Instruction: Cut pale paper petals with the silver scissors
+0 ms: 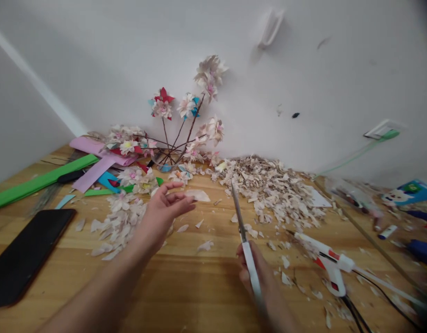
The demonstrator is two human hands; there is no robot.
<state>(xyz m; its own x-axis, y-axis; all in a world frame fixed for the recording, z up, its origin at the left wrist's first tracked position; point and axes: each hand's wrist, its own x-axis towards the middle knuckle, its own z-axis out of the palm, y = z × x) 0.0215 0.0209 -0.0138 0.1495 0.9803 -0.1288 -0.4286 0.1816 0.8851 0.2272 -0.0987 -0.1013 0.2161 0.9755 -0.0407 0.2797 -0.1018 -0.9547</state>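
Over the middle of the table my left hand point(167, 203) pinches a thin, whitish petal point(199, 196) between thumb and fingers. My right hand point(253, 263) is wrapped round a pair of scissors point(247, 252) with a pale handle, held edge-on with the blades pointing away from me. The scissors and the petal are apart. Below my left wrist lies a pile of loose pale petals point(125, 222). Beyond the blades spreads a large heap of dry petal scraps point(269, 185). How far the blades are parted cannot be seen from this angle.
Handmade flowers on stems stand in a glass bowl point(161, 164) against the wall. Green paper point(43, 180), pink paper point(95, 171) and a black phone point(29, 254) lie at left. On the right are a white glue gun point(327, 261) with a cord and a marker point(387, 232).
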